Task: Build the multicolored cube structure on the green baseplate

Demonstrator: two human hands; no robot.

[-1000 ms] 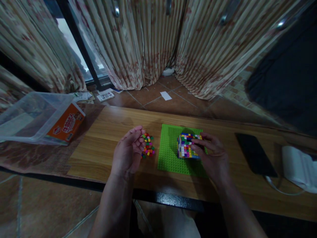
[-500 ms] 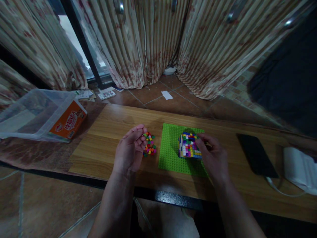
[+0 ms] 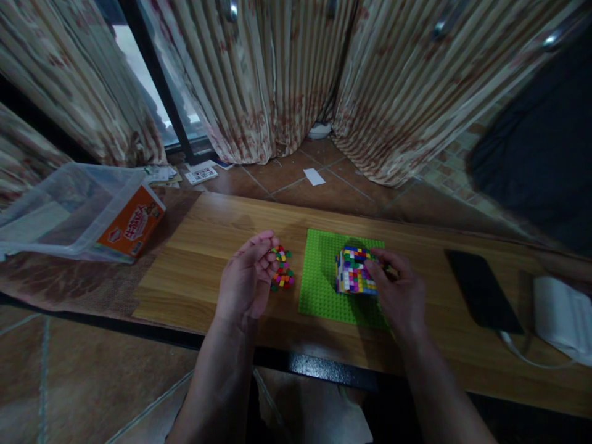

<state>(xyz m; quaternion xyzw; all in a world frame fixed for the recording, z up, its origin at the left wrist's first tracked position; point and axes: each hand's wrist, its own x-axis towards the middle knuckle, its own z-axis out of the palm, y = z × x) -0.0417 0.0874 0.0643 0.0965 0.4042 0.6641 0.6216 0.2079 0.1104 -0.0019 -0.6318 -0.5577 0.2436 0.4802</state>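
Note:
A green studded baseplate (image 3: 321, 290) lies on the wooden table. On it stands a multicoloured block cube (image 3: 352, 270) built of small bricks. My right hand (image 3: 395, 290) rests against the cube's right side, its fingers curled and pinched at the cube's upper right edge. A small heap of loose coloured bricks (image 3: 282, 275) lies just left of the plate. My left hand (image 3: 247, 280) hovers beside that heap, palm turned up and fingers loosely curled; whether it holds anything is hidden.
A clear plastic bin (image 3: 69, 213) with an orange label lies on its side at the far left. A black phone (image 3: 483, 290) and a white object (image 3: 562, 317) with a cable sit at the right. Curtains and tiled floor lie beyond the table (image 3: 198, 246).
My right hand's fingers drew back from the cube's top toward its right edge and curled in. The left hand has barely moved. The view shifted slightly.

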